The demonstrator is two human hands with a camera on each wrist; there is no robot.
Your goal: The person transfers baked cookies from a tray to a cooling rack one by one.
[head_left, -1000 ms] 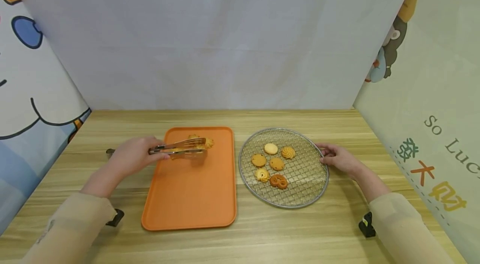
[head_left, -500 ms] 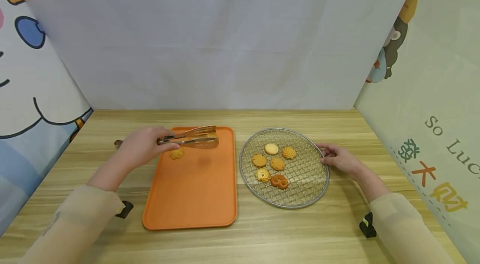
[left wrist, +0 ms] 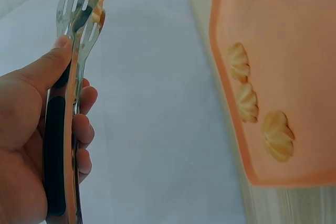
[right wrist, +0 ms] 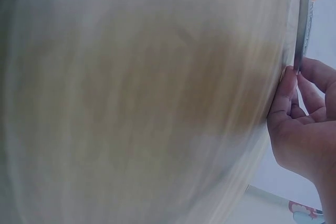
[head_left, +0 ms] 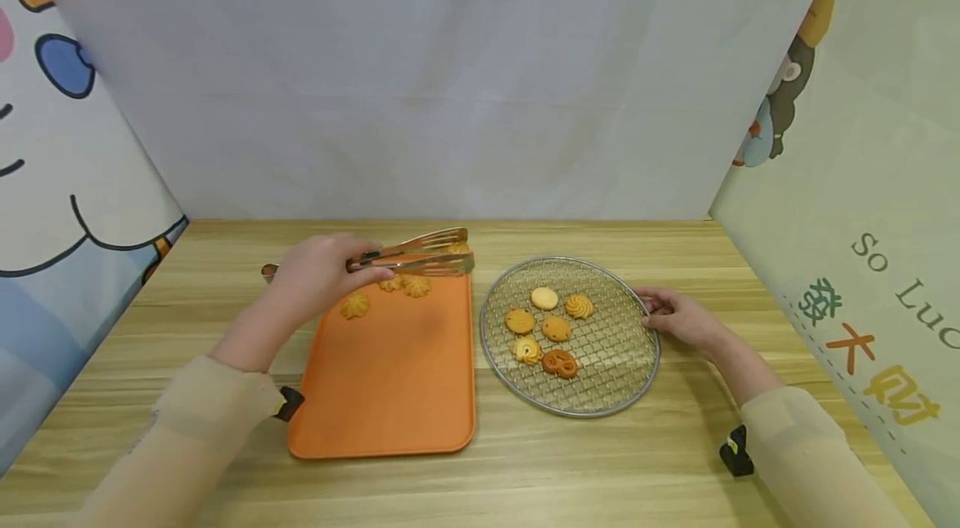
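Because the cookie (head_left: 457, 248) pinched in the tongs (head_left: 420, 253) just above centre frame looks light, dry and crumbly, it probably wants a gentle squeeze across its flat faces. The left hand (head_left: 318, 276) curls round the tongs' handles, over the far edge of the orange tray (head_left: 390, 395). The right hand (head_left: 675, 317) pinches the wire rack's rim (head_left: 651, 345), centre right.

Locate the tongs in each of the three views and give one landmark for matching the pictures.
Head: tongs left of centre, in the left hand, tips over the orange tray's far edge.
Left wrist: tongs upright at the left.
Right wrist: not in view.
Shared landmark: the orange tray, seen in head and left wrist.
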